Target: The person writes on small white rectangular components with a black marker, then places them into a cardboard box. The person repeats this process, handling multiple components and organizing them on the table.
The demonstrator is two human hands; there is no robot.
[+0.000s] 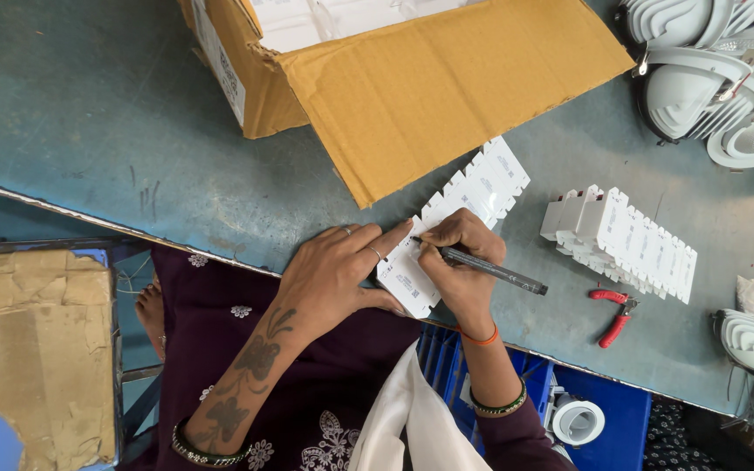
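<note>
My right hand grips a dark pen, its tip touching a white rectangular unit in a row of white box-shaped units lying flat on the blue-green table. Resting flat on the near end of that row, my left hand has its fingers spread and the index finger pointing toward the pen tip. A second row of the same white units stands on edge to the right, apart from both hands.
An open cardboard box sits at the back, its flap reaching over the table. White round lamp housings pile at the far right. Red-handled pliers lie near the front edge. A blue crate holding a white ring is below the table.
</note>
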